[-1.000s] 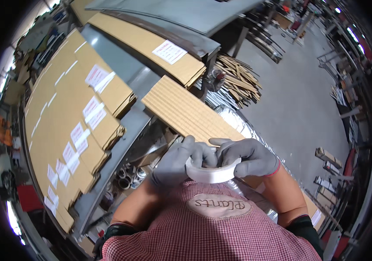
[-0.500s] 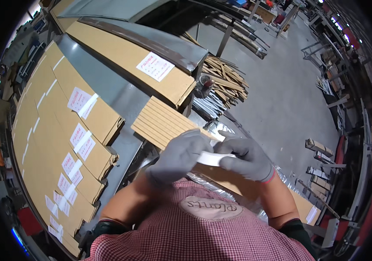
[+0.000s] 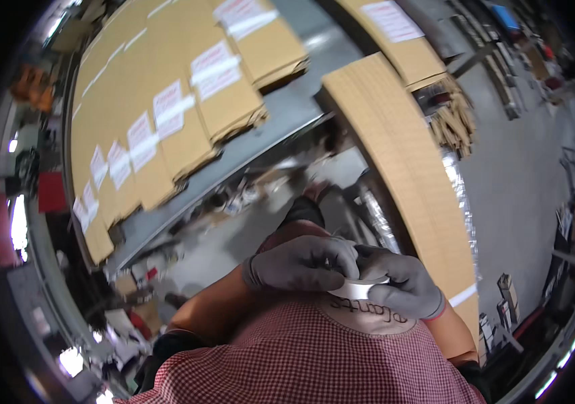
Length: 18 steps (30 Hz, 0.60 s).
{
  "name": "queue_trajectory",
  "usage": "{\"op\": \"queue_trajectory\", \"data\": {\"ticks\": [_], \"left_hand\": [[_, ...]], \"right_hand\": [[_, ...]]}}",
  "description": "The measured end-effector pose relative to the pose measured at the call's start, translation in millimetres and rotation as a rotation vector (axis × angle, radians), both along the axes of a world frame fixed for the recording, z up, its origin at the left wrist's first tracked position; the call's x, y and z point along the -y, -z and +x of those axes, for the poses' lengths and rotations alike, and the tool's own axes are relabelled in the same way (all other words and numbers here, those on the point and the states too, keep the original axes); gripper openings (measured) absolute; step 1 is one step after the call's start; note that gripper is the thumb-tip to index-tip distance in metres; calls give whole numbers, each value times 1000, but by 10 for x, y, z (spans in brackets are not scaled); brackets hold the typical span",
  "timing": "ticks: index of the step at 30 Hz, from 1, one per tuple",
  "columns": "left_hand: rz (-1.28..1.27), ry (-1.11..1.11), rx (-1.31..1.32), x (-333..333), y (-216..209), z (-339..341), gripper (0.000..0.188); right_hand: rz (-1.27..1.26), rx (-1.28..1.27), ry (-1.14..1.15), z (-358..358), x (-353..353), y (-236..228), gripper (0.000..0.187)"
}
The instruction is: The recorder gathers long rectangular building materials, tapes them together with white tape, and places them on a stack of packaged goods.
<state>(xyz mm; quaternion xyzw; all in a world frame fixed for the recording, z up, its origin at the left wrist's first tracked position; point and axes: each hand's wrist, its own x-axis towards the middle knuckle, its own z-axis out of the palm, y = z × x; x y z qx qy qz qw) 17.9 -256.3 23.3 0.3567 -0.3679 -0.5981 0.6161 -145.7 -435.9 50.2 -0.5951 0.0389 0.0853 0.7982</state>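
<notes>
White band: short, curved, held between both hands, over apron front, approx. level w/ the oval patch. Outer face toward wearer; middle bare, ends partly hidden by gloves.

L hand: grey glove, fingers curled narrow, thumb tip at band's L end, fingertips just on far side of it.

R hand: grey glove, thumb laid over band's R end, index + other fingers bent behind, far side. Grip narrow, band pinched. Fingertips of both hands close together above band's mid; whether they touch each other, can't tell (overlap, slight blur).

Surroundings: long carton runs from far centre to near R, passing just beyond R hand; contact w/ glove can't tell. Far L: flat cartons in stepped row on grey table, w/ white labels along near ends. Far R, beside long carton: wood strips, piled on grey floor. Another carton w/ label, farther off. Shiny wrap L of long carton, partly hidden.
</notes>
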Motion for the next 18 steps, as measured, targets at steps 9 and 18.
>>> {"op": "queue_trajectory", "data": {"ticks": [9, 18], "left_hand": [[1092, -540, 425, -1816, 1962, 210, 20], [1275, -580, 870, -3028, 4673, 1489, 29]], "right_hand": [[-347, -283, 72, -349, -793, 779, 39], [-261, -748, 238, -905, -2137, 2068, 28]]}}
